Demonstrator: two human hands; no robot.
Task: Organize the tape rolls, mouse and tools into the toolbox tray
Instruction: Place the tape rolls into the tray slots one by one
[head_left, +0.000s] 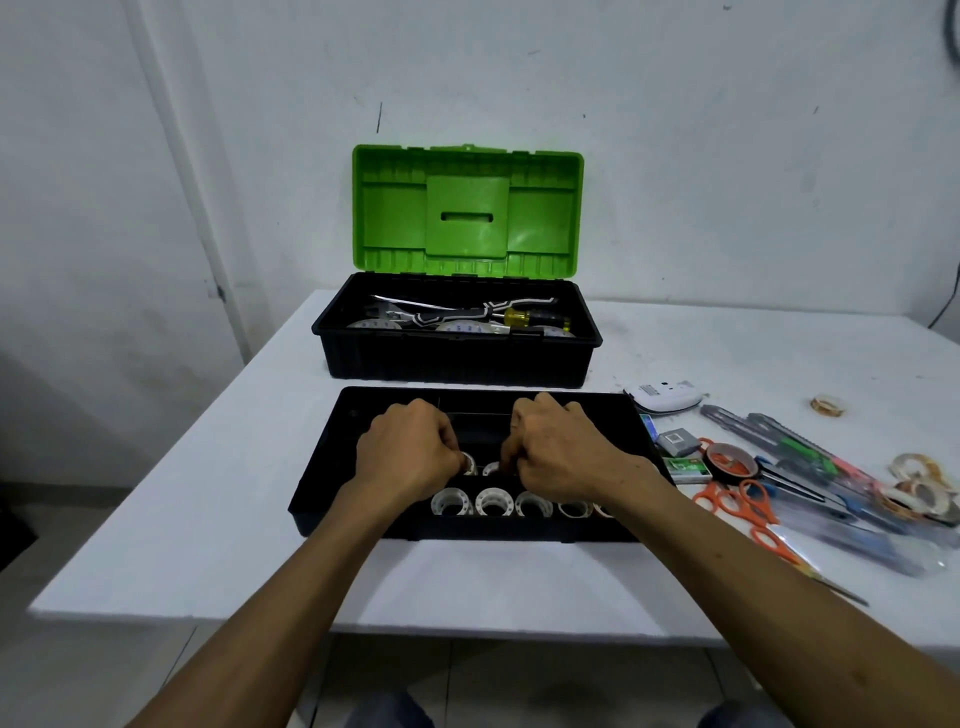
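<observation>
Left hand (410, 452): grips tape roll (470, 464) inside toolbox tray (318, 483).
Right hand (563, 449): pinches adjacent roll (491, 470).
Mouse (662, 399): two o'clock of both, right one nearer.

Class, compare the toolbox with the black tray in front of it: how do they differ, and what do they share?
The toolbox has a green lid standing open; the tray has none. The toolbox is deeper, the tray shallow. The toolbox holds tools, the tray tape rolls. Both are black, rectangular and sit on the white table.

A white table (218, 519) stands against a scuffed white wall (727, 156) — pale tiled floor (78, 675) below.
</observation>
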